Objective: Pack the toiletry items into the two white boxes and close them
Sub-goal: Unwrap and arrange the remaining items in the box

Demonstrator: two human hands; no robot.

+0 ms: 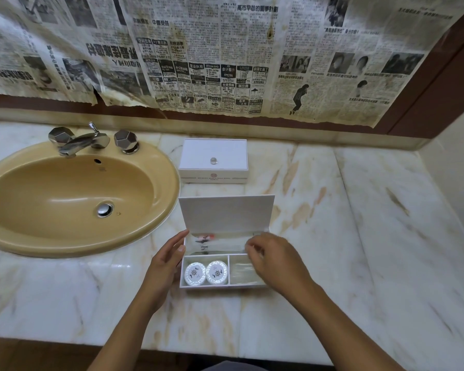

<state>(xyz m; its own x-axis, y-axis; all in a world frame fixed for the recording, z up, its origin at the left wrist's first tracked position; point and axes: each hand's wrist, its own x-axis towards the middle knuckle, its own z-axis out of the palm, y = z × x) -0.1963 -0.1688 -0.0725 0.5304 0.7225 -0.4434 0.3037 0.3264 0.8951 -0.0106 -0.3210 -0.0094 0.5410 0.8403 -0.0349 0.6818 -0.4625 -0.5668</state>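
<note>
A white box [183, 274] stands open on the marble counter right in front of me, its lid [225, 214] upright at the back. Two round wrapped soaps [206, 273] lie in its front left compartment. Clear-wrapped items [217, 243] fill the long back compartment, and a clear packet [240, 271] lies in the front right one. My left hand [165, 259] rests with straight fingers against the box's left wall. My right hand [275, 261] hovers over the box's right side, fingers curled and blurred. A second white box [213, 160] stands shut behind, a small clear knob on its lid.
A tan oval sink [73, 202] with chrome taps [91, 139] sits to the left of the boxes. Newspaper sheets [198, 49] cover the wall behind the counter. Marble countertop [359, 223] stretches to the right up to a side wall.
</note>
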